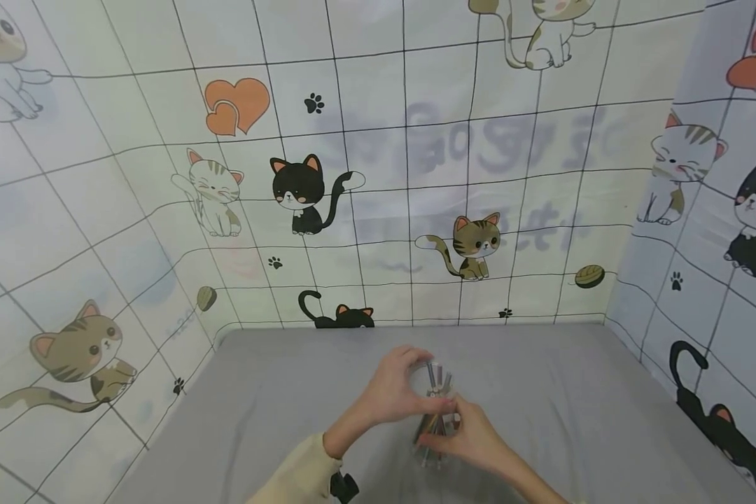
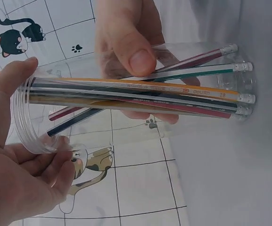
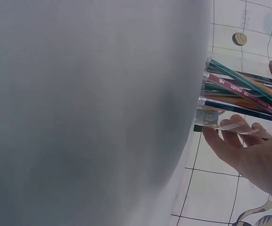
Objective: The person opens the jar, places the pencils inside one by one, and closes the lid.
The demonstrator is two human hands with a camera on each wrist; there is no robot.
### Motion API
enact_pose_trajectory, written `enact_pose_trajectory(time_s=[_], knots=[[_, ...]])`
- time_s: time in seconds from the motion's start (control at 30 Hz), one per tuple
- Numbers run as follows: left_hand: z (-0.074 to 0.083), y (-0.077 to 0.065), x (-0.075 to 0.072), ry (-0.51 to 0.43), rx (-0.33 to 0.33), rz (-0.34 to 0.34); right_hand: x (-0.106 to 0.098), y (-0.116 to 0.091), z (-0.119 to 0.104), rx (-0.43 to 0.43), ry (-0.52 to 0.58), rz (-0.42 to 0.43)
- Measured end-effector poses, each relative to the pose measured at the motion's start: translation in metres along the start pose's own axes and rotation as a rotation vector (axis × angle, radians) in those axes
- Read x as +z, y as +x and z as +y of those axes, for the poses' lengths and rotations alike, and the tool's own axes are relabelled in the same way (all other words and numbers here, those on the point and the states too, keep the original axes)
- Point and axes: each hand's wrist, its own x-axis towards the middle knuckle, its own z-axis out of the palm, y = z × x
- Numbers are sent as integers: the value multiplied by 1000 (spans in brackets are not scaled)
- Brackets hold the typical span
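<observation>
A clear plastic cylinder [image 2: 20, 115] with a ridged top holds several striped pencils [image 2: 173, 92], their eraser ends toward its base. In the head view it stands upright, slightly tilted, over the grey table. My left hand [image 1: 393, 388] curls its thumb and fingers round the ridged top. Lower down, my right hand [image 1: 472, 434] grips the body, its thumb lying across the clear wall in the left wrist view. In the right wrist view, pencils [image 3: 249, 89] in several colours show through the wall beside the right hand [image 3: 249, 153]. Part of the cylinder is hidden behind the hands.
The grey cloth-covered table [image 1: 290, 392] spreads around both hands. White sheeting [image 1: 378, 147] with a black grid and printed cats stands at the back and both sides. A black device [image 1: 344, 486] sits at the left wrist below a pale sleeve [image 1: 299, 472].
</observation>
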Motion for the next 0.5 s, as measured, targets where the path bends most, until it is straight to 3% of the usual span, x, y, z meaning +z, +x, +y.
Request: enact_pose_trajectory(time_s=[0.27,0.5], knots=[[-5,4,-2,-59,-9,-98,-1,-1,1,-20,34,-11],[0,-2,6,-103,-82,-21,-1,-2,0,-1,63,-8]])
